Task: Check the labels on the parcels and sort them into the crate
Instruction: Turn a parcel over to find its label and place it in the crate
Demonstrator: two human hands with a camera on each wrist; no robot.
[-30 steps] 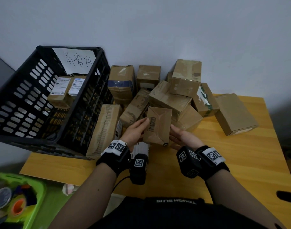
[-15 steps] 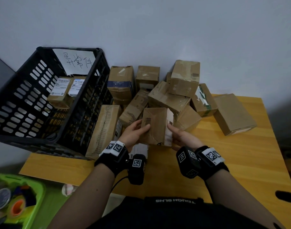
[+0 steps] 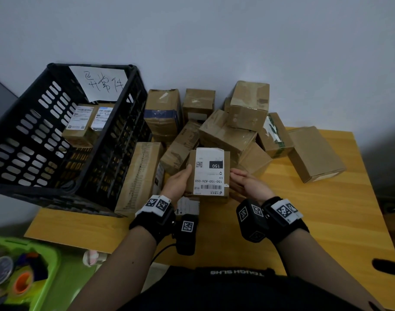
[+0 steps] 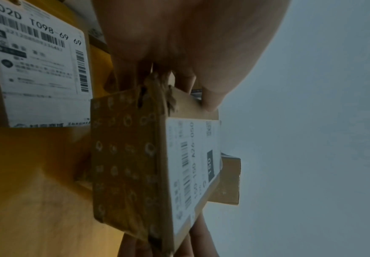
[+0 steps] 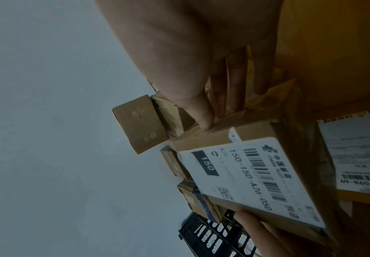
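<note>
We are gripping the small brown cardboard parcel [image 3: 208, 169] with our left hand [image 3: 177, 186] and right hand [image 3: 248, 185], thumbs on its labelled face.

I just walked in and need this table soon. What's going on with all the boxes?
A person holds one small parcel between the left hand and right hand, its white label facing up toward them for reading. Behind it, other parcels sit piled on the wooden table. The black crate at the left already holds two labelled boxes.
</note>
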